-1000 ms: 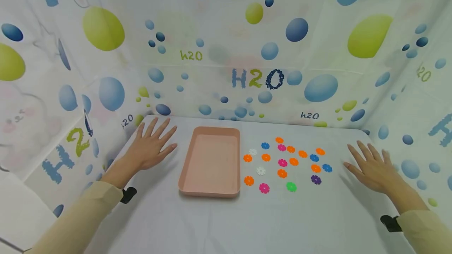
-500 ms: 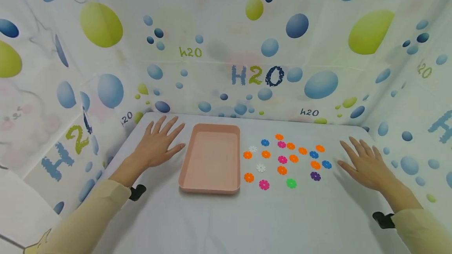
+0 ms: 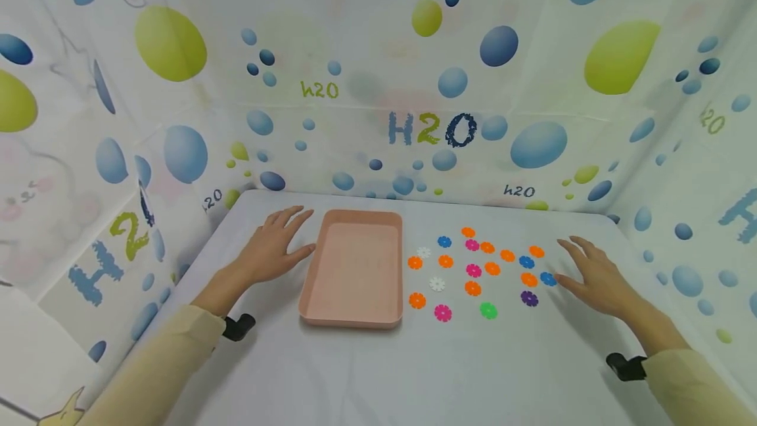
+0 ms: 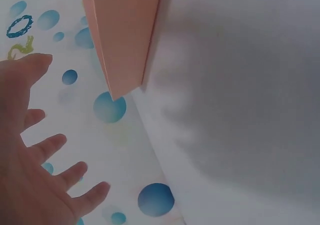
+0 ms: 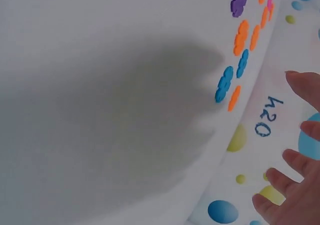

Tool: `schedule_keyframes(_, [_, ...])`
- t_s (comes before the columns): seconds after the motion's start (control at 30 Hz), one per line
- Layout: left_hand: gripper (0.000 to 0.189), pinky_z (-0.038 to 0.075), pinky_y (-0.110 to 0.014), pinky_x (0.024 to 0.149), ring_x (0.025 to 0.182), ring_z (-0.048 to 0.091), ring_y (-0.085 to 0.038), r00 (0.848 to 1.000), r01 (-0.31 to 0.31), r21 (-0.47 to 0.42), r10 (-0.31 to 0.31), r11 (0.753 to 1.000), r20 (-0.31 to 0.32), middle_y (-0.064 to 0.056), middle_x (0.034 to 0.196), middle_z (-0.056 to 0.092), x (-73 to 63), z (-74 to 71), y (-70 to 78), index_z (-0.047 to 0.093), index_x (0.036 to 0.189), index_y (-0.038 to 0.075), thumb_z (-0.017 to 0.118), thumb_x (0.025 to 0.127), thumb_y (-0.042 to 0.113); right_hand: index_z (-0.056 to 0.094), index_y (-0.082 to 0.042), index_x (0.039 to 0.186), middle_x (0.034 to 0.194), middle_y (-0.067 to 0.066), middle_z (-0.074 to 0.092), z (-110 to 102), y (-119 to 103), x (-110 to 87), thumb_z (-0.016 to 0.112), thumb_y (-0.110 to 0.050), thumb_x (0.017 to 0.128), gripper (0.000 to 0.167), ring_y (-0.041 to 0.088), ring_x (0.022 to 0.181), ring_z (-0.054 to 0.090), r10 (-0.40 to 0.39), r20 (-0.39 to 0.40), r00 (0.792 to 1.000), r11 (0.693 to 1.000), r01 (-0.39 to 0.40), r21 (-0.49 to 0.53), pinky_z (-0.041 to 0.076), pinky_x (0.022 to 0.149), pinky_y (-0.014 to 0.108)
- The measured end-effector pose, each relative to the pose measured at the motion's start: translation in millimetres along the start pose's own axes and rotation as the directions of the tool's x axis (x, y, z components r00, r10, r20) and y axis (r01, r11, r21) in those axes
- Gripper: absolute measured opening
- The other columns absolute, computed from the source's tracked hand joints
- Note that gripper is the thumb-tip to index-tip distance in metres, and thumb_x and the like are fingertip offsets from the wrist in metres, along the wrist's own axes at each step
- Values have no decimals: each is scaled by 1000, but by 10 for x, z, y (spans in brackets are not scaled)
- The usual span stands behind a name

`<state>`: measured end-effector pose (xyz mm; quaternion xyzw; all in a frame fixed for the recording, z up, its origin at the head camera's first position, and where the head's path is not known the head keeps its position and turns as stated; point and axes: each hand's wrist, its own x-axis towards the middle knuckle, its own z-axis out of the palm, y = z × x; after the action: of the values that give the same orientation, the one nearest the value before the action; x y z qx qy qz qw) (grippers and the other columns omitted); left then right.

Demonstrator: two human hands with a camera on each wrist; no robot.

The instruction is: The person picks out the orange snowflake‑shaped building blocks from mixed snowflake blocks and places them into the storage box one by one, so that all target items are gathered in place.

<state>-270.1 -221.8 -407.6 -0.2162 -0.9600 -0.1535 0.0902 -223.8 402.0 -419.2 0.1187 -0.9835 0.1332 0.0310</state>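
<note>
My left hand hovers over the table just left of a shallow pink tray, its thumb tip overlapping the tray's left rim in the head view. In the left wrist view the fingers spread loosely, with the tray's side beyond the thumb. On the right, my right hand is held above the table with fingers relaxed and nothing in them. Its thumb tip comes close to a blue snowflake-shaped disc. A purple disc and an orange disc lie near that hand.
Several more flat notched discs are scattered right of the tray, among them a green disc, a pink disc and a white disc. A white cloth covers the table. Behind it hangs a patterned curtain.
Both hands have moved inward, the left toward the tray and the right toward the discs. Their fingers were spread straight and now bend a little. Tray and discs stay in place.
</note>
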Motion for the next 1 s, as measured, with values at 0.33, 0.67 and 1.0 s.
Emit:
schedule_keyframes(0.33, [69, 38, -65, 111, 141, 38, -46, 998, 60, -350, -44, 935, 53, -24, 159, 32, 23, 49, 43, 30, 158, 3, 64, 101, 23, 35, 6, 151, 151, 39, 27, 57, 3, 113, 68, -30, 97, 72, 60, 133, 28, 44, 49, 998, 995, -48, 89, 31, 101, 81])
schedule_keyframes(0.67, [68, 49, -60, 102, 134, 49, -45, 986, 165, -423, -132, 891, 106, -23, 156, 38, 38, 105, 61, 30, 159, 7, 62, 102, 26, 32, 10, 151, 149, 42, 26, 131, 56, 269, 65, -29, 99, 73, 59, 132, 31, 121, 103, 987, 979, -136, 152, 36, 102, 76])
schedule_keyframes(1.0, [65, 46, -63, 104, 132, 51, -43, 971, 235, -458, -182, 857, 158, -23, 154, 43, 64, 136, 58, 32, 158, 8, 60, 103, 27, 33, 10, 150, 144, 38, 38, 145, 76, 413, 61, -32, 102, 70, 53, 122, 46, 200, 139, 970, 945, -228, 234, 51, 97, 64])
